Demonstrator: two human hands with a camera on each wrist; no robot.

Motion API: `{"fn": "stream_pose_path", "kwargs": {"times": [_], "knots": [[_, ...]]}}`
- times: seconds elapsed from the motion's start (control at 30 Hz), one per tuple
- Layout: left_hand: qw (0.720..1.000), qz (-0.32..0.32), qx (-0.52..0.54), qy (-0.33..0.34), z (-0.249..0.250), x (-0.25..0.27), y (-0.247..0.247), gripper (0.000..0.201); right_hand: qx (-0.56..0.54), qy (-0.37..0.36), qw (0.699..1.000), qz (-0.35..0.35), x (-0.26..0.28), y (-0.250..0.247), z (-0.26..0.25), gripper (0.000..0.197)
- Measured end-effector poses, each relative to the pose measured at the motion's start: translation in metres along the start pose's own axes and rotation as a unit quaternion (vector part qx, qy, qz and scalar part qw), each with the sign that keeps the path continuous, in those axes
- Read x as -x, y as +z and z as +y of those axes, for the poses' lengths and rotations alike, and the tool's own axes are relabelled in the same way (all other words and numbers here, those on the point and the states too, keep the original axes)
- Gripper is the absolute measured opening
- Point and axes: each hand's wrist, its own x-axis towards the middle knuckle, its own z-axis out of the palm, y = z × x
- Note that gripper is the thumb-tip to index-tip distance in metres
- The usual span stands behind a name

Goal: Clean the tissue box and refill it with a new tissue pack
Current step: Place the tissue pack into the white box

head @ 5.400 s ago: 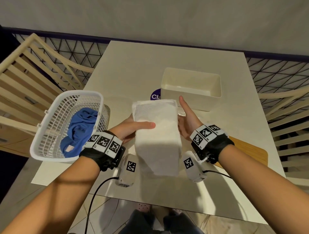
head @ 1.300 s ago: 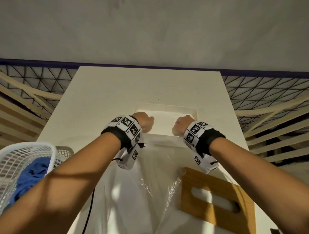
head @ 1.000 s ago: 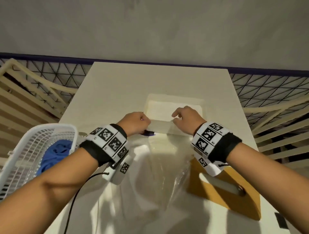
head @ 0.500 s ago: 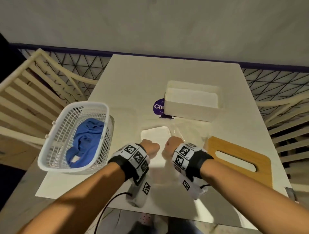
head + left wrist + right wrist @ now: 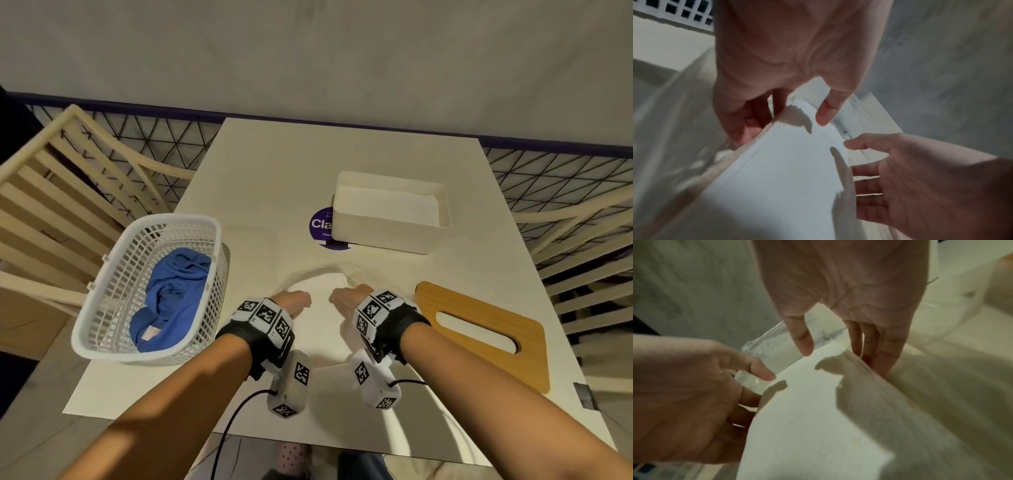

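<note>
The white tissue box (image 5: 376, 236) stands lidless at the back of the table, with white tissues (image 5: 387, 205) inside. In front of it a second tissue stack (image 5: 320, 301) lies in its clear plastic wrapper (image 5: 772, 347). My left hand (image 5: 294, 301) has its fingers curled down the stack's left side, thumb just over the top. On the other side my right hand (image 5: 347, 296) mirrors it. In the wrist views the tissue stack (image 5: 777, 162) sits between the two hands. The wooden lid (image 5: 513, 370) with its slot lies flat at the right.
A white plastic basket (image 5: 144, 222) holding a blue cloth (image 5: 171, 294) stands at the table's left edge. A purple round label (image 5: 320, 224) sticks out from under the box's left end. Slatted chairs (image 5: 51, 205) flank the table on both sides.
Both hands left the tissue box, where they were pressing tissues in, and drew back towards me. They now flank the stack that lies in the wrapper. The box stays at the back.
</note>
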Motion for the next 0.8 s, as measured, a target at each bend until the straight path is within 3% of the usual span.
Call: {"fn": "stream_pose_path", "kwargs": {"times": [0.07, 0.17, 0.47, 0.6, 0.8], "knots": [[1.0, 0.006, 0.013, -0.01, 0.0, -0.001, 0.0, 0.046, -0.026, 0.005, 0.999, -0.018, -0.007, 0.0, -0.001, 0.044], [1.0, -0.009, 0.018, -0.011, -0.001, -0.006, -0.003, 0.053, -0.049, 0.013, 0.998, -0.034, -0.014, 0.001, 0.0, 0.06], [0.987, -0.115, 0.11, 0.013, -0.005, -0.011, -0.022, 0.024, -0.12, -0.008, 0.99, -0.071, -0.022, -0.011, 0.0, 0.06], [0.98, -0.169, 0.087, 0.056, 0.0, -0.009, -0.032, 0.04, -0.137, -0.036, 0.982, -0.122, -0.026, -0.019, 0.009, 0.039], [0.966, -0.234, 0.086, 0.074, 0.006, -0.008, -0.048, 0.029, -0.098, -0.069, 0.978, -0.172, -0.03, -0.026, 0.012, 0.071]]}}
